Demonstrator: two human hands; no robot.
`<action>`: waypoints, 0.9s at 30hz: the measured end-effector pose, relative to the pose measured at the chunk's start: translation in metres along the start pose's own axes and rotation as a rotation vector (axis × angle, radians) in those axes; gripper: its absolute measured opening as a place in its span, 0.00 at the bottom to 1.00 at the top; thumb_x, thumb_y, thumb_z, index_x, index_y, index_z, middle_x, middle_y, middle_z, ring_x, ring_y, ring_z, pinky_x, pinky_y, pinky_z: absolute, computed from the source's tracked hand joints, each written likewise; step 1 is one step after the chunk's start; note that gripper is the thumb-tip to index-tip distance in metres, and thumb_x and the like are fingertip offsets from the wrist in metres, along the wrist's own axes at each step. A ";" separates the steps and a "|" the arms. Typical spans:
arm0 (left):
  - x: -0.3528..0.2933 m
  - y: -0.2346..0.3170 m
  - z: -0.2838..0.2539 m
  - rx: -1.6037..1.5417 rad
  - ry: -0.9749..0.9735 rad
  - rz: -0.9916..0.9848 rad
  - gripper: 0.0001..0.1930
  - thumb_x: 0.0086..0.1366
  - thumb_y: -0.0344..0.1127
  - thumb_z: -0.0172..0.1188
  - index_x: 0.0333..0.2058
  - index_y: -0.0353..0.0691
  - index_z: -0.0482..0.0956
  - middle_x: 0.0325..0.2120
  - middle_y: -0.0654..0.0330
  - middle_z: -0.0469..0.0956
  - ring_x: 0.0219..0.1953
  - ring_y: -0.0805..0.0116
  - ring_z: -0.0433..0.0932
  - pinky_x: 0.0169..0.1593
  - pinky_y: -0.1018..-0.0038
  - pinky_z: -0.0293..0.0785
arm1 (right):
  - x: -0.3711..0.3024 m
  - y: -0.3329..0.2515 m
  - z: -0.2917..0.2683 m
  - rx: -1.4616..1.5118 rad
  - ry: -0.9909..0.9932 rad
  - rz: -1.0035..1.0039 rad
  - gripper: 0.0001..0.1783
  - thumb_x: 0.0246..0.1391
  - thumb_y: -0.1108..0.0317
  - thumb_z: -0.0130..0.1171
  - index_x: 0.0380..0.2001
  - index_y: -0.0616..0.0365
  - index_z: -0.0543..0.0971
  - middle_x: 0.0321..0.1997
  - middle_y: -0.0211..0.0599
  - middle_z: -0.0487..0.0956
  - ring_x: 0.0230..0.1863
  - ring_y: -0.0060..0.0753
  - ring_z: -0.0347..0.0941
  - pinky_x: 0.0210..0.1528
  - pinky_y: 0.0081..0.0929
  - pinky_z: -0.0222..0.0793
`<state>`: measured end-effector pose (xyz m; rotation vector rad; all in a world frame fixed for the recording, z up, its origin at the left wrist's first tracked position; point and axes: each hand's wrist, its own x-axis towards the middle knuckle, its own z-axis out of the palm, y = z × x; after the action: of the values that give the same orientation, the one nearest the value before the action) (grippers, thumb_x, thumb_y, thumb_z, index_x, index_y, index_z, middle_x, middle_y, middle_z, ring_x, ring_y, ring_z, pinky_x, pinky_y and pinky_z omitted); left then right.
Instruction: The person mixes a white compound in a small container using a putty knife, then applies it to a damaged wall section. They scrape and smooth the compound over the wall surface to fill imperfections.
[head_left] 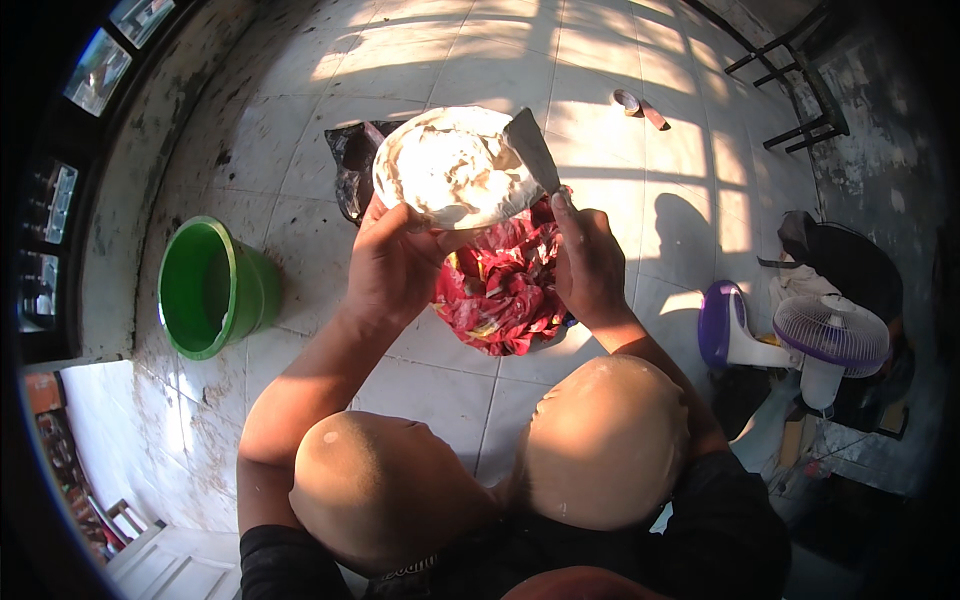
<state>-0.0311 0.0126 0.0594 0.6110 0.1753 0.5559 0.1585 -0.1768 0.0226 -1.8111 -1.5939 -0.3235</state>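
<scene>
Sunlit white paste, lumpy on top, fills a shallow round bowl raised above the floor in front of me. My left hand is closed on the bowl's near left rim. At the right rim, my right hand pinches the lower end of a flat grey scraper, whose wide blade stands up beside the paste. The scraper overlaps the bowl's edge; whether it touches the paste I cannot tell. Crumpled red plastic lies below my hands. Partly hidden behind the bowl is a black plastic bag.
To the left a green bucket stands on the tiled floor. A roll of tape lies far off, right of centre. On the right are a purple and white fan, dark cloth and a metal frame.
</scene>
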 end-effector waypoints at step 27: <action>0.025 0.046 0.052 0.102 0.075 0.330 0.33 0.68 0.17 0.44 0.71 0.43 0.58 0.65 0.49 0.72 0.63 0.51 0.78 0.57 0.60 0.83 | -0.045 -0.016 0.004 0.017 -0.230 0.134 0.42 0.55 0.84 0.59 0.74 0.54 0.65 0.51 0.60 0.74 0.48 0.61 0.76 0.47 0.46 0.77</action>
<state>-0.0139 0.0316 0.1288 0.7245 0.1756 0.8940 0.1329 -0.2092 -0.0018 -1.9876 -1.6111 -0.0407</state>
